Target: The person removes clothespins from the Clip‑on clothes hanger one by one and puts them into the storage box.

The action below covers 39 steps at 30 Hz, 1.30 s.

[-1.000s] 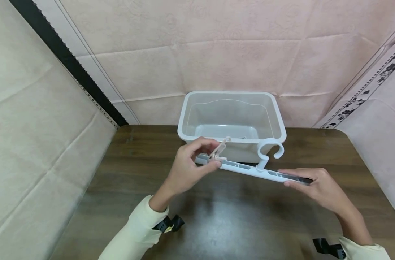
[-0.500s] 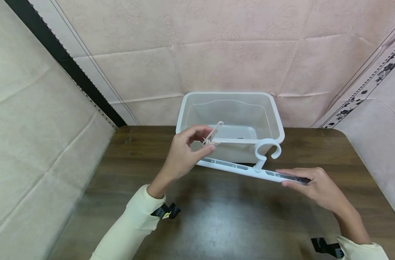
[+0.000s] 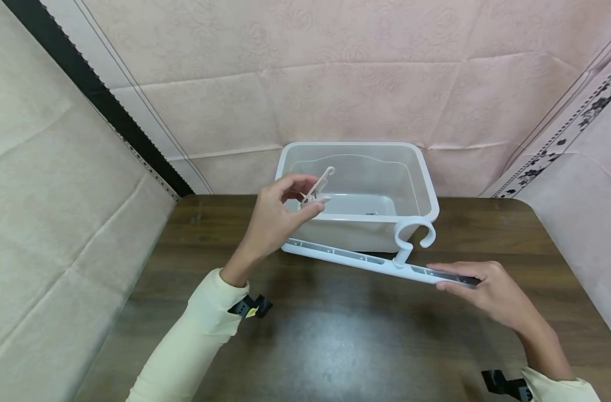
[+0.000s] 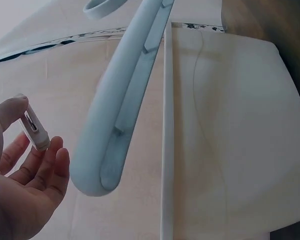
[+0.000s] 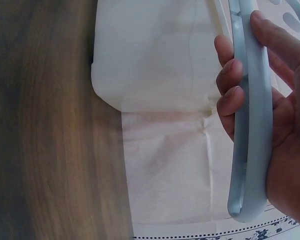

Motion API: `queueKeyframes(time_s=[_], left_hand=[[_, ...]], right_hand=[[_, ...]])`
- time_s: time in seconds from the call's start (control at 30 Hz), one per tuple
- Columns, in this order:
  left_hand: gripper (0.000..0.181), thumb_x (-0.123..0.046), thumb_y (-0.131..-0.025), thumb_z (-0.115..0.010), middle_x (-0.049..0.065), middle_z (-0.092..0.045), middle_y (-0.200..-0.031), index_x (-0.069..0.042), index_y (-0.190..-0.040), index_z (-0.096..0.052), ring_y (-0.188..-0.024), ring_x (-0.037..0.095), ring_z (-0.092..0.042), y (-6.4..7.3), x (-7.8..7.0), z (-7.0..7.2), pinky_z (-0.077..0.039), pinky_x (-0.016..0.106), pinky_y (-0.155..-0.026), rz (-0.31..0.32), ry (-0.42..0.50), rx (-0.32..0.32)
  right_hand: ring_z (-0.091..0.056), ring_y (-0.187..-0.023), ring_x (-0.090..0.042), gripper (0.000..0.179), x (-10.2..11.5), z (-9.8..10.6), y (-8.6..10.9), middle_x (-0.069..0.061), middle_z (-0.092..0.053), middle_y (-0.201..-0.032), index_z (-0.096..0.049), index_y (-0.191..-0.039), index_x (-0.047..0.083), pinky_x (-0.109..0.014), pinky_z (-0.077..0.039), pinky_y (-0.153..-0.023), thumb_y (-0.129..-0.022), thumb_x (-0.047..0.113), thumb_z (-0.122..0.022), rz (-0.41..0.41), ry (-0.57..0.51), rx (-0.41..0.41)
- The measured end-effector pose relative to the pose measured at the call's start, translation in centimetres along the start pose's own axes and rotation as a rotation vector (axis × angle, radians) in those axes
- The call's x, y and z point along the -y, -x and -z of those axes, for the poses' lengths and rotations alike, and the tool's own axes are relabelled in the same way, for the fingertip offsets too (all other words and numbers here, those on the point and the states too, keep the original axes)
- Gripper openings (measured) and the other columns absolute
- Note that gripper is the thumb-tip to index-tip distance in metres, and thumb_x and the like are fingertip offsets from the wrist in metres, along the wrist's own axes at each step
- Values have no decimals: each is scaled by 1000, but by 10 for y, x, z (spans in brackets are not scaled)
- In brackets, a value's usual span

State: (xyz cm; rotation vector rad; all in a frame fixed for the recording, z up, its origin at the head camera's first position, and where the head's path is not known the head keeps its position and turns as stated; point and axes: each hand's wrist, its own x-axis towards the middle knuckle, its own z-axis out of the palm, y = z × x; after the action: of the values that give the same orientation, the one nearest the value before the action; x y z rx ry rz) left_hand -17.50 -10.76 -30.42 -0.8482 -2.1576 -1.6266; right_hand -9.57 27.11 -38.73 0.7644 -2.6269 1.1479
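Note:
In the head view my left hand (image 3: 275, 212) pinches a pale plastic clothespin (image 3: 322, 181) between thumb and fingers, over the left front part of a grey-white bin (image 3: 351, 234). My right hand (image 3: 501, 296) grips one end of a light blue clothes hanger (image 3: 401, 269), which is held in front of the bin with its hook pointing up. The left wrist view shows the clothespin (image 4: 34, 125) apart from the hanger's free end (image 4: 107, 130). In the right wrist view, fingers curl round the hanger bar (image 5: 255, 135).
The bin stands at the back of the brown wooden table (image 3: 345, 340), against a pale cloth (image 3: 366, 100). Small dark things, too small to make out, lie on the bin floor (image 3: 361, 204). Cloth also hangs at the left and right sides.
My left hand has moved away from the hanger, up and to the left over the bin, with the clothespin in it. The right hand and the hanger have stayed nearly still.

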Motion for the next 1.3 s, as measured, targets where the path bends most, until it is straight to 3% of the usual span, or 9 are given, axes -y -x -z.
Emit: queueKeyframes(time_s=[0.47, 0.77, 1.0, 1.3], left_hand=[[33, 0, -85, -76, 12, -67, -101, 4, -117, -66, -92, 20, -62, -9, 13, 1, -52, 41, -82, 40, -2, 20], [33, -3, -86, -77, 11, -66, -102, 2, -118, -67, -93, 19, -62, -21, 23, 4, -52, 34, -82, 64, -54, 30], [32, -3, -87, -77, 12, -66, -102, 3, -117, -67, -93, 22, -62, -27, 30, 5, -51, 39, -83, 95, -57, 32], [31, -4, -87, -76, 13, -66, -100, 3, -116, -66, -92, 20, -61, -45, 41, 3, -52, 39, -81, 108, -142, 57]], right_hand=[[-62, -75, -8, 37, -4, -2, 2, 2, -74, -100, -77, -114, 14, -17, -47, -64, -80, 0, -83, -9, -14, 2], [-63, -74, -8, 40, -4, -2, 2, 4, -74, -100, -78, -113, 18, -17, -48, -64, -79, -2, -82, -2, -29, -7], [-63, -75, -8, 38, -6, -2, 2, 5, -74, -100, -78, -113, 18, -16, -47, -65, -80, 0, -83, -8, -17, -4], [-65, -78, -7, 38, -7, -2, 2, 5, -74, -101, -78, -113, 18, -16, -48, -67, -79, 0, -83, -9, -13, -5]])
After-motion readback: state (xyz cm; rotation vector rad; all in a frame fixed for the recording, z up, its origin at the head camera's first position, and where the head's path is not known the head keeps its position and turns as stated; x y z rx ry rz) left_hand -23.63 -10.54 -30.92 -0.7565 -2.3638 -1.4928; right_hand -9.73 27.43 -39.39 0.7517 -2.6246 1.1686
